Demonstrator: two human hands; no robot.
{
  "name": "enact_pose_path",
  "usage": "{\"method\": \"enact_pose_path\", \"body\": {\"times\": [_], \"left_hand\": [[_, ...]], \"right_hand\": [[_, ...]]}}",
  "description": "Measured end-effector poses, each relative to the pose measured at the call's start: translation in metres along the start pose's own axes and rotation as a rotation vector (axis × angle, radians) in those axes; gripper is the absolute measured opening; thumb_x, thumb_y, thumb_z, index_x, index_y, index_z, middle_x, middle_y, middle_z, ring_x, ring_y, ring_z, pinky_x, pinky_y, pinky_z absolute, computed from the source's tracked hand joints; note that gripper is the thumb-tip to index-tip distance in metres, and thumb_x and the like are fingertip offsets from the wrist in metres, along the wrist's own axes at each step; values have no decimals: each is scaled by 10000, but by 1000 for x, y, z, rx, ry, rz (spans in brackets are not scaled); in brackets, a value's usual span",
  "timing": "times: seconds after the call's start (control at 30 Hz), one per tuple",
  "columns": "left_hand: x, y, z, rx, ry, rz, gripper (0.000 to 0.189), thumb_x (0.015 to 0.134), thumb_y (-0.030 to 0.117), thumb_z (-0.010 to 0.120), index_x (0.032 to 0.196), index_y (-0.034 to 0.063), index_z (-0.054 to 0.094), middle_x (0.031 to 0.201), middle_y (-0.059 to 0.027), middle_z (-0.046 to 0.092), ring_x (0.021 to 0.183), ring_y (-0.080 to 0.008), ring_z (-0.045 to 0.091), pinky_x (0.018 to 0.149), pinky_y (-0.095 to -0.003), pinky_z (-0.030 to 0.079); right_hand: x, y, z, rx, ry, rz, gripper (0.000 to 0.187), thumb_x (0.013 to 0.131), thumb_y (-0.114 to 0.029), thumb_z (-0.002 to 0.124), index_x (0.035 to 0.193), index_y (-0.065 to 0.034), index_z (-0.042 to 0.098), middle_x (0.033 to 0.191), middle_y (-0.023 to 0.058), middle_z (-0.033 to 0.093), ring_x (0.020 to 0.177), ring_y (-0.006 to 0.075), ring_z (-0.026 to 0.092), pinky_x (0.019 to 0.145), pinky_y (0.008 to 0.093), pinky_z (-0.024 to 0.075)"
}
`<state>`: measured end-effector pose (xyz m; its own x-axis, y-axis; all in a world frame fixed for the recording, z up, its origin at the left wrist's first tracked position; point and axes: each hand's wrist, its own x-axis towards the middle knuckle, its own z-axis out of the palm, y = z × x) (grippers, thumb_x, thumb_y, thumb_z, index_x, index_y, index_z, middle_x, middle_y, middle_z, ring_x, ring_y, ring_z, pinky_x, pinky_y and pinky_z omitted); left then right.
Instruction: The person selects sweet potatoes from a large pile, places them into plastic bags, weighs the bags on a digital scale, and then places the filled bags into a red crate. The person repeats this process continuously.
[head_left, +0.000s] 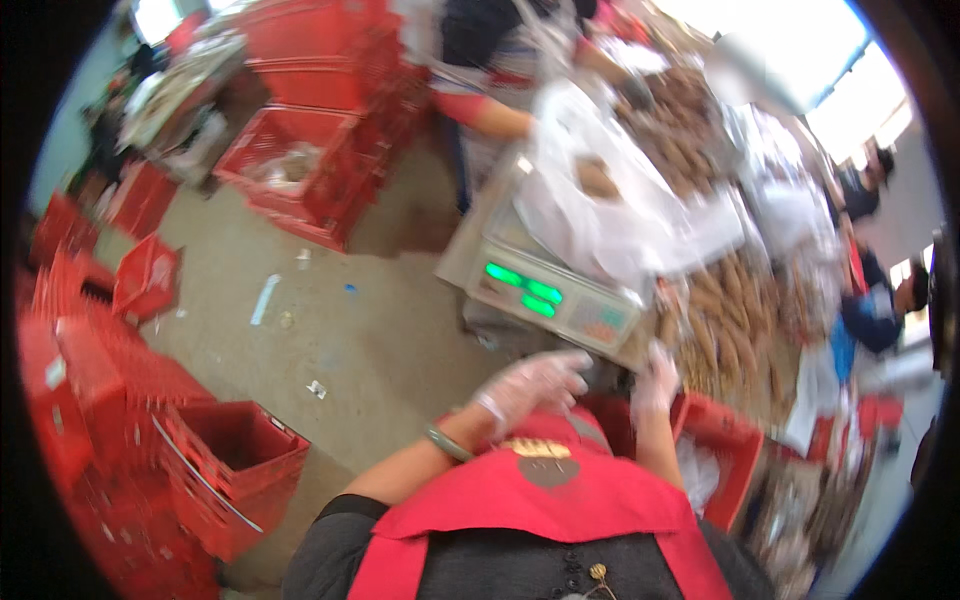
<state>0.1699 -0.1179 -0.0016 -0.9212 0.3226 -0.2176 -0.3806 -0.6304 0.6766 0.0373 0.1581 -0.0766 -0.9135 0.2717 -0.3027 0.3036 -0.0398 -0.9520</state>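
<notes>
My left hand (534, 384), in a clear plastic glove, hangs in front of the red apron with its fingers apart and nothing visible in them. My right hand (655, 381), also gloved, is at the table's near edge, beside the lower right corner of a digital scale (559, 300) with lit green digits. Blur hides whether its fingers hold anything. On the scale sits a white plastic bag (592, 210) with a brown item (598, 178) showing through its opening. Another person's bare forearm (499, 120) reaches to the bag from the far side.
Elongated brown items (724, 322), seemingly root vegetables, lie heaped right of the scale, with another heap (679, 112) behind. A red crate (724, 450) holding white plastic stands by my right arm. Red crates (300, 150) are stacked at the back left; more crates (232, 450) stand left, beside littered floor (360, 330).
</notes>
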Motion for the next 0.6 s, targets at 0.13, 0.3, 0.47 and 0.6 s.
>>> {"method": "enact_pose_path", "body": {"times": [0.13, 0.3, 0.47, 0.6], "left_hand": [[-3, -1, -35, 45, 149, -100, 447, 991, 293, 646, 1334, 8, 608, 1094, -79, 690, 944, -157, 642, 917, -322, 539], [-10, -21, -68, -16, 725, 39, 243, 940, 196, 644, 1124, 40, 677, 980, -63, 704, 874, -177, 646, 850, -330, 529], [19, -25, -59, -15, 936, 126, 168, 932, 242, 642, 984, 84, 660, 894, -18, 637, 861, -152, 618, 781, -318, 508], [60, -19, -16, 269, 747, 15, 184, 929, 213, 636, 985, 43, 674, 901, -54, 675, 860, -164, 624, 802, -337, 515]], "right_hand": [[22, -5, -13, -120, 24, -174, 242, 927, -159, 649, 1144, -58, 691, 1006, 103, 696, 864, 235, 656, 736, 347, 507], [60, -26, -35, 96, 110, -214, 224, 947, -127, 667, 1143, -22, 688, 945, 39, 679, 784, 122, 615, 708, 263, 482], [103, -65, -42, 339, 143, -236, 212, 930, -118, 687, 1121, -27, 691, 861, -32, 633, 725, 63, 552, 661, 220, 437], [144, -76, -40, 267, 36, -206, 209, 955, -112, 650, 1139, -19, 688, 961, 22, 683, 856, 91, 631, 772, 253, 510]]}}
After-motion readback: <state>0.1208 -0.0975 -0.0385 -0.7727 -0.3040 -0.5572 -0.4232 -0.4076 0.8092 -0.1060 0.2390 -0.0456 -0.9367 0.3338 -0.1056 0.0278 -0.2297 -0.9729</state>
